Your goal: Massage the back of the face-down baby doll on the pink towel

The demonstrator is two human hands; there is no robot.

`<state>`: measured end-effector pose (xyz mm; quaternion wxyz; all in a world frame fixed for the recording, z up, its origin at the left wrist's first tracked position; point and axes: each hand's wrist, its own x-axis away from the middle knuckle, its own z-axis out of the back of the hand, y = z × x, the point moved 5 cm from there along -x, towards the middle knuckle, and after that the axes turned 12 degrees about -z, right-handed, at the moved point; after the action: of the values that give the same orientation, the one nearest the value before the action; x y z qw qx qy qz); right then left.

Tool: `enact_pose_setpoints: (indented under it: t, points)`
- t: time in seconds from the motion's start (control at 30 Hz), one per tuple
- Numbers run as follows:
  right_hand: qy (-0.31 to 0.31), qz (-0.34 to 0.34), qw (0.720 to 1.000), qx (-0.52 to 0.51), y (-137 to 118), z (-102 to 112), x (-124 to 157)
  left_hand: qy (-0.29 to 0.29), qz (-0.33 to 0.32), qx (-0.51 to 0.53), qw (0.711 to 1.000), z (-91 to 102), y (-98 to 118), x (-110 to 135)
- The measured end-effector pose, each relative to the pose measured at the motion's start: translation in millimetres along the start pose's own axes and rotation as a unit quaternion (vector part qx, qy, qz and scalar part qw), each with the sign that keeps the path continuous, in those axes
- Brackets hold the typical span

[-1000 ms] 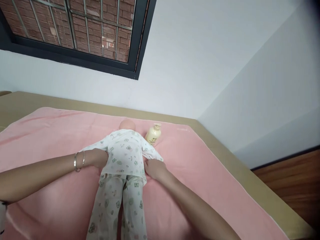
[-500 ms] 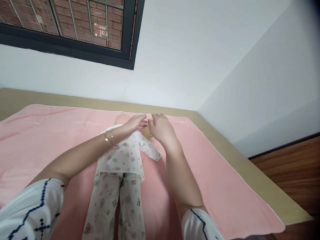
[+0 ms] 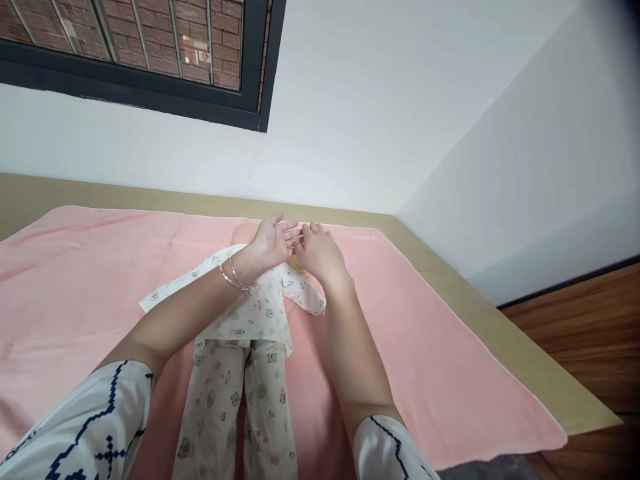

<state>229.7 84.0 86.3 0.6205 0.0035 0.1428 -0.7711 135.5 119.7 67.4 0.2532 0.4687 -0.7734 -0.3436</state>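
The left hand (image 3: 274, 244) is spread palm-up, its forearm (image 3: 187, 310) crossing above the doll (image 3: 265, 320) lying on the pink blanket (image 3: 425, 347). The right hand (image 3: 323, 255) hides most of the bottle (image 3: 295, 263) beside the doll; whether it grips anything, I cannot tell. A barred window (image 3: 253, 53) sits beyond.

Soft, fairly bright light covers the pink cloth (image 3: 425, 347) around the hands (image 3: 323, 255); a dusky shadow (image 3: 316, 393) falls below them, left of the right forearm (image 3: 357, 340). Far above and right of the hands, the view's corner blurs into black.
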Motion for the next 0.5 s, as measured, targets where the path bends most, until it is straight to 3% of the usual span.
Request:
enact_pose_setpoints:
  t: [0.3, 0.5]
  points:
    - [-0.023, 0.007, 0.999, 0.041, -18.0, -13.7, 17.3, 0.030, 0.005, -0.007, 1.000, 54.6, 26.9, 68.1]
    - [0.030, 0.005, 0.996, -0.086, -51.0, -13.5, 32.1, 0.091, 0.019, -0.005, 0.996, 81.6, 49.3, 111.2]
